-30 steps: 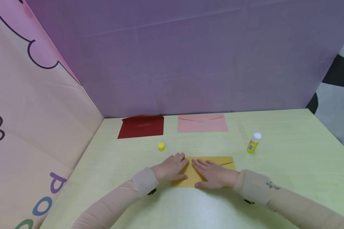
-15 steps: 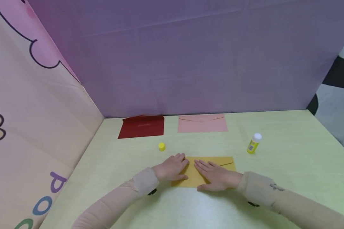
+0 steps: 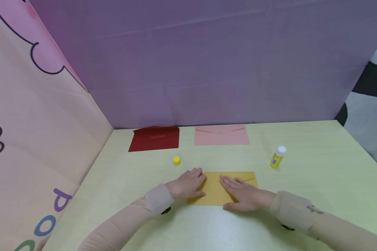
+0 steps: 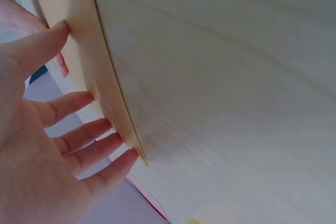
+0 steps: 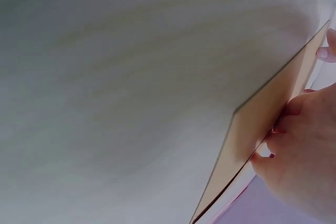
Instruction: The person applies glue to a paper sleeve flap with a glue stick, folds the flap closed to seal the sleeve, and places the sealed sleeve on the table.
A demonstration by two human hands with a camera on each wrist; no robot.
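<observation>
A yellow envelope (image 3: 212, 195) lies flat on the table, its flap line showing at the upper right. My left hand (image 3: 188, 183) rests on its left end; in the left wrist view the spread fingertips (image 4: 105, 125) touch the paper. My right hand (image 3: 243, 195) lies on the right half with fingers extended, thumb at the near edge. From the right wrist view, the right fingers (image 5: 286, 121) press along the flap of the envelope (image 5: 257, 124). Neither hand grips anything.
Behind the hands lie a dark red envelope (image 3: 155, 139) and a pink envelope (image 3: 221, 136). A yellow cap (image 3: 177, 160) sits left of the yellow envelope. A glue stick (image 3: 278, 157) with a white end stands at the right. A purple backdrop (image 3: 207, 69) borders the table.
My right hand has slid rightward along the yellow envelope, widening the gap between the hands. The left hand and the envelope have stayed in place.
</observation>
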